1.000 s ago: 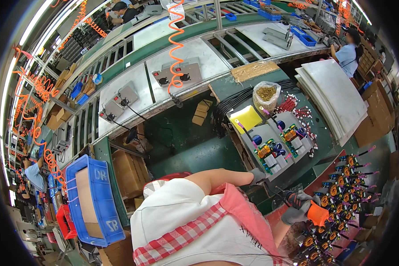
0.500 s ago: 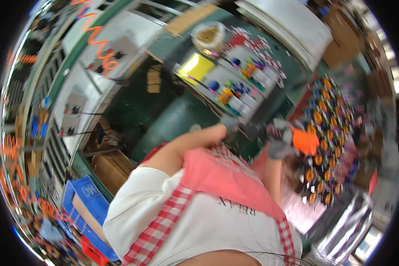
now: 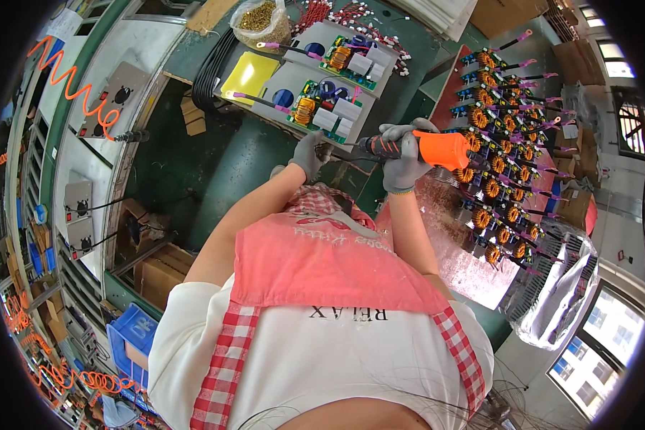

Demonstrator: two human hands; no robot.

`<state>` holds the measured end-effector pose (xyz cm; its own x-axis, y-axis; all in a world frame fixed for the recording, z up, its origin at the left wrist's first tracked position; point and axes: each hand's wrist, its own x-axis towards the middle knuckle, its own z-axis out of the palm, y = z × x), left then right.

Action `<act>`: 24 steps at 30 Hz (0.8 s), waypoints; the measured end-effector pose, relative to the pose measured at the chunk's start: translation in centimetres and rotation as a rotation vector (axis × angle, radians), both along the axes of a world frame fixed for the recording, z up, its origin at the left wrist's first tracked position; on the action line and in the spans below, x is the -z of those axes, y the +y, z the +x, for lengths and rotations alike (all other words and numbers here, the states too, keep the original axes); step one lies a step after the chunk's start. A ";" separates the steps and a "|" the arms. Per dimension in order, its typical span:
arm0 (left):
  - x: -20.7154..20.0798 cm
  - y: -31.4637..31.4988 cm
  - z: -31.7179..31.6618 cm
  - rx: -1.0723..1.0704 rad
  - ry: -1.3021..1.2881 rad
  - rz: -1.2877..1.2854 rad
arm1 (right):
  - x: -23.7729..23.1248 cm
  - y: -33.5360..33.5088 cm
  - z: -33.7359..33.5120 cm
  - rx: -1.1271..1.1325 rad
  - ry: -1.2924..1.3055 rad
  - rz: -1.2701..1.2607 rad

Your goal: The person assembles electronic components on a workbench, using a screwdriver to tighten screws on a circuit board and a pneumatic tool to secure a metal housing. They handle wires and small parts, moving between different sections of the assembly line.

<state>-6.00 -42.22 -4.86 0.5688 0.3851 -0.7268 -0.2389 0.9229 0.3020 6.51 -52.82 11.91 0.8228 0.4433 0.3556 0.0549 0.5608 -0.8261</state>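
My right hand (image 3: pixel 405 166), in a grey glove, is wrapped around an orange and black electric screwdriver (image 3: pixel 443 149). The tool lies level, its thin bit pointing left. Close to the tip of that bit is my left hand (image 3: pixel 308 156), also gloved, with its fingers drawn together; whatever they pinch is too small to tell. Just beyond both hands, two grey metal plates (image 3: pixel 271 87) lie side by side. Each carries a green circuit board (image 3: pixel 324 107) with a copper coil, blue round parts and white blocks. A yellow sheet (image 3: pixel 248 77) lies at their left.
Behind the plates stand a clear bag of brass-coloured screws (image 3: pixel 262 25) and a heap of red-and-white connector wires (image 3: pixel 351 13). Black cables (image 3: pixel 211 72) lie coiled at the left. Many similar coil boards (image 3: pixel 491 158) fill the bench on the right. A blue crate (image 3: pixel 132 340) sits lower left.
The view has turned and sharpened. My left hand, hidden behind the forearm before, now shows beside the bit. My right hand still grips the screwdriver, which now points left toward the plates' near edge.
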 end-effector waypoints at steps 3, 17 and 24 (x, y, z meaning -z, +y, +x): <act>-0.3 -0.3 0.7 0.039 0.107 0.070 | 0.3 0.2 0.0 -0.005 -0.009 -0.021; 9.3 0.9 3.3 0.380 0.425 0.724 | 1.6 3.0 -0.5 -0.542 0.013 0.028; 1.4 -1.2 2.3 0.217 0.452 0.402 | 1.2 3.7 -0.9 -0.602 0.072 -0.189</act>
